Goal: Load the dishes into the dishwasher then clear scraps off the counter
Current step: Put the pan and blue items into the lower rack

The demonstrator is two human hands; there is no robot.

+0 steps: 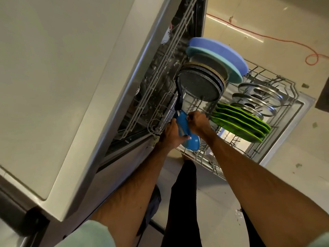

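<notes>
my left hand (pixel 171 130) and right hand (pixel 197 120) are both closed tight on a blue bowl (pixel 187 134) over the dishwasher rack (pixel 204 157).

Blue bowl (pixel 188 132); green plates (pixel 240 123)

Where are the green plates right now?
In the head view, the green plates stand on edge in the pulled-out lower rack, right of both hands, just below the glass lids.
</notes>
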